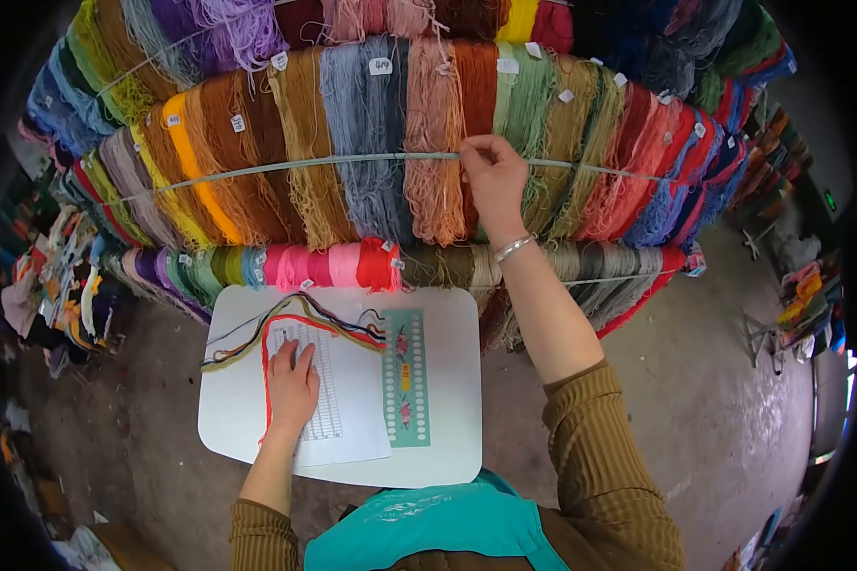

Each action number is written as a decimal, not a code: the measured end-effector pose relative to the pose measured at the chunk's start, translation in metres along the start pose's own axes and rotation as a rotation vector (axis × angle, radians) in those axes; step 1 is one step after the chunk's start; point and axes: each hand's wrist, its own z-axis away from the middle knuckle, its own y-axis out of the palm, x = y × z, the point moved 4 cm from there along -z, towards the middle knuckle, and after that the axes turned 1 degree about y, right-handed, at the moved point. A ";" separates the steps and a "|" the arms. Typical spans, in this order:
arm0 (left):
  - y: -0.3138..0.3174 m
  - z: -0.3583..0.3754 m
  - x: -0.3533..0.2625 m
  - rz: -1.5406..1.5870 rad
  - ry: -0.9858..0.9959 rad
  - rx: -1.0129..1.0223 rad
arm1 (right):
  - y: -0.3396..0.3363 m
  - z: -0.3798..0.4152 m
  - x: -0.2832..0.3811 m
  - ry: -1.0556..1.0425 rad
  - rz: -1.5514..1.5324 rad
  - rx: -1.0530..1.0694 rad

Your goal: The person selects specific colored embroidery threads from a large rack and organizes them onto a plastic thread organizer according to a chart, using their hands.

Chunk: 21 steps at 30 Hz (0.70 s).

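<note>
My left hand [293, 383] lies with its fingers spread on a printed sheet [338, 419] on the white table [452, 381]. Beside the sheet is a green card [406, 381] with two rows of white holes. Strands of red, black, blue and olive thread [300, 303] arch across the sheet's top and reach the card. My right hand [494, 171] is raised to the middle rack, its thumb and forefinger pinched at the pale cord [381, 156] in front of the orange-brown yarn [476, 86]. Whether it also grips a thread there is too small to tell.
Rows of coloured yarn hanks [367, 105] with small number tags hang ahead, above the table's far edge. A lower row [324, 265] borders the table. More yarn piles [57, 285] stand at the left and others [800, 285] at the right.
</note>
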 end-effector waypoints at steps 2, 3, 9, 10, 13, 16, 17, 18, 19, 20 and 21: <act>0.000 0.000 -0.001 -0.001 -0.002 0.002 | 0.005 0.002 0.000 -0.022 0.046 0.030; -0.001 -0.001 -0.001 -0.002 -0.003 0.004 | 0.006 0.002 0.004 -0.098 0.129 -0.014; 0.001 0.000 0.001 0.019 -0.017 0.016 | 0.010 -0.004 0.006 -0.212 0.353 -0.093; 0.002 0.000 0.001 0.016 -0.019 0.015 | 0.011 -0.005 0.006 -0.223 0.367 -0.109; -0.003 -0.006 0.000 -0.010 0.017 -0.026 | 0.012 -0.007 0.005 -0.227 0.432 -0.129; -0.019 -0.046 -0.007 0.195 0.041 0.074 | 0.015 -0.008 0.013 -0.187 0.550 -0.141; -0.030 -0.069 -0.020 0.186 0.129 0.006 | 0.015 -0.008 0.012 -0.185 0.545 -0.141; -0.047 -0.097 -0.039 0.175 0.148 0.023 | 0.015 -0.009 0.010 -0.195 0.520 -0.151; -0.070 -0.126 -0.064 0.166 0.167 0.039 | 0.014 -0.009 0.008 -0.206 0.495 -0.162; -0.092 -0.152 -0.088 0.139 0.285 -0.059 | 0.013 -0.008 0.006 -0.205 0.492 -0.162; -0.112 -0.178 -0.111 0.111 0.404 -0.158 | 0.010 -0.006 0.003 -0.171 0.362 -0.151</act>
